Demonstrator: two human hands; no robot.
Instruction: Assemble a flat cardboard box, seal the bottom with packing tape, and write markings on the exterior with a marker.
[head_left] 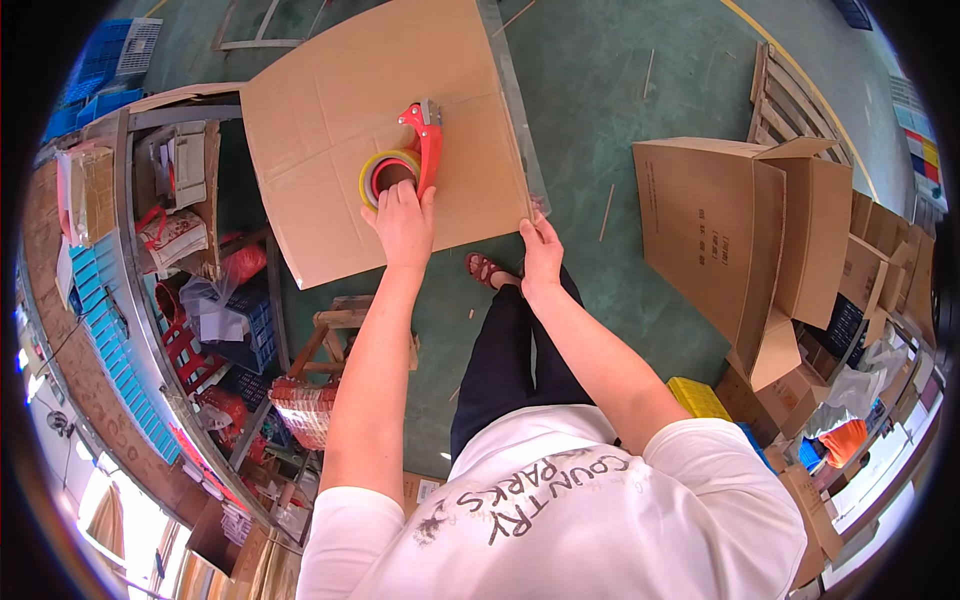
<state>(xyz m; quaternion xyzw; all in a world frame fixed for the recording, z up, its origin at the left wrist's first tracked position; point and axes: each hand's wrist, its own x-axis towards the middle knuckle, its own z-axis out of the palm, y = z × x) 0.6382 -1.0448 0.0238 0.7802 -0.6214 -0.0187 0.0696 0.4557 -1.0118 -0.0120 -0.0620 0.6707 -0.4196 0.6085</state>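
Observation:
A large brown cardboard box (330, 130) is in front of me with its flat top facing up. On it is a red hand-held tape dispenser (429, 150) with a yellow-rimmed roll. My left hand (403, 228) grips the dispenser at the roll, its fingertips inside the core. A strip of clear tape (518, 110) runs along the box's right edge and sticks out past it. My right hand (541, 252) is at the near right corner, its bent fingers closed on the tape's near end. The fingertips partly hide the corner.
To the right stands an open cardboard box (705, 230) with raised flaps, and a wooden pallet (795, 95) lies behind it. At the left is a cluttered metal-framed workbench (125, 210). A wooden stool (335, 335) is beside my left arm. A yellow crate (698, 398) sits near my right elbow.

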